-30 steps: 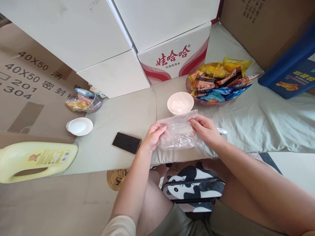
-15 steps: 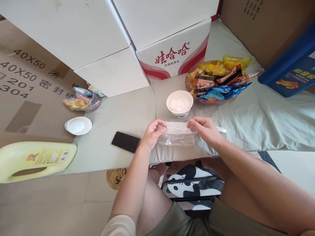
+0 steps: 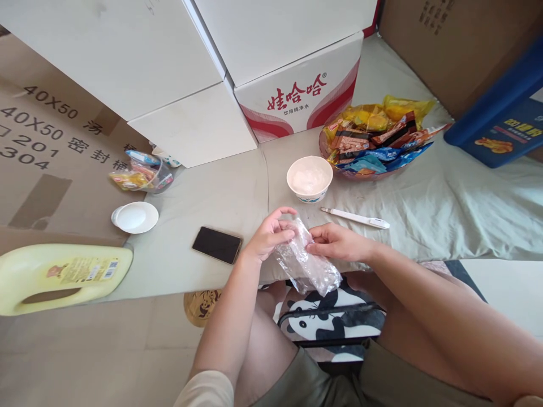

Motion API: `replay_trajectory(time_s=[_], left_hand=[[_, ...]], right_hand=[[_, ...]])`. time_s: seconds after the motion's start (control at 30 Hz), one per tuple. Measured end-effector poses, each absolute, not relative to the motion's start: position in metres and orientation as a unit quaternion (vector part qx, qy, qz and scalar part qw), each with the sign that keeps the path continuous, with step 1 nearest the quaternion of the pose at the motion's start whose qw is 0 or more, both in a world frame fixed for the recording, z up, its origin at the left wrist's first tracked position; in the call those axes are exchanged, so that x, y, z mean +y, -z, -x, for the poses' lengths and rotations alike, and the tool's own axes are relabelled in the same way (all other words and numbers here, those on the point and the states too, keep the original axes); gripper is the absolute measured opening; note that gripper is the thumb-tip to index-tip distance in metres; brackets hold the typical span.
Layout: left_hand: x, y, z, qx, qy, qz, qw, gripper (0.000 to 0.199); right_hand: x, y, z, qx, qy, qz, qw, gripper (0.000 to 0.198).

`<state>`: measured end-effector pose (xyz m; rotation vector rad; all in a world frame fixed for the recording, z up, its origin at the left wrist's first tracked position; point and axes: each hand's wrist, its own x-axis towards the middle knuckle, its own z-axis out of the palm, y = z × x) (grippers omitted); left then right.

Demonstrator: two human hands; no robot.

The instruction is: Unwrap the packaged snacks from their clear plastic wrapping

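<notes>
Two hands are engaged with one clear plastic bag [image 3: 311, 265]. Reference for all positions: the patterned white bowl [image 3: 311, 197], as seen from my seat.

My left hand [image 3: 268, 234] grips the upper left part of the bag between thumb and fingers; its index finger extends above the bag. My right hand [image 3: 337, 243] pinches the bag's right edge, thumb uppermost. The bag is crumpled and tilted, on my side of the white bowl and apart from it. In view, its lower end extends past the front edge of the cloth-covered tabletop [image 3: 246, 181].

The white bowl stands upright and contains a pale, translucent material; I cannot identify it. A slim white tool [image 3: 355, 217] lies to the right of the bowl and closer to me, behind my right hand and untouched. A black phone [image 3: 217, 245] lies face up, left of the bowl and closer to me. A heap of wrapped snacks [image 3: 382, 138] sits just right of the bowl. A white carton [image 3: 299, 102] with red lettering stands behind it. A yellow jug [image 3: 93, 254] is positioned far to its left.
</notes>
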<state>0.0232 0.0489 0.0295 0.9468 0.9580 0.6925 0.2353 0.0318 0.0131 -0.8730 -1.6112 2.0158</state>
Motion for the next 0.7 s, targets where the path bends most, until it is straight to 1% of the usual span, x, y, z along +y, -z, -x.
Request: replay_trajectory(time_s=[0.1,0.17,0.23,0.3,0.4,0.5,0.6,0.7], left_hand=[[0.050,-0.026,-0.027,0.403,-0.404,-0.341,0.747,0.072],[0.049,-0.022,-0.030,0.408,-0.387,-0.333,0.757,0.075],[0.046,-0.019,-0.035,0.436,-0.335,-0.370,0.748,0.069],[0.043,-0.017,-0.039,0.470,-0.304,-0.416,0.717,0.056],[0.041,-0.018,-0.043,0.476,-0.320,-0.434,0.695,0.047],[0.042,-0.021,-0.041,0.449,-0.368,-0.407,0.705,0.050],[0.044,-0.024,-0.038,0.437,-0.370,-0.427,0.700,0.050],[0.043,-0.023,-0.037,0.430,-0.370,-0.470,0.677,0.039]], right_hand=[[0.031,-0.011,-0.229,-0.572,-0.698,0.334,0.273,0.032],[0.032,-0.009,-0.227,-0.542,-0.685,0.365,0.323,0.032],[0.034,-0.007,-0.227,-0.518,-0.679,0.386,0.349,0.033],[0.035,-0.005,-0.228,-0.505,-0.677,0.396,0.361,0.035],[0.034,-0.004,-0.228,-0.467,-0.682,0.397,0.399,0.037],[0.034,-0.006,-0.227,-0.432,-0.675,0.397,0.448,0.027],[0.033,-0.009,-0.226,-0.459,-0.651,0.412,0.442,0.017],[0.032,-0.012,-0.223,-0.469,-0.660,0.417,0.412,0.018]])
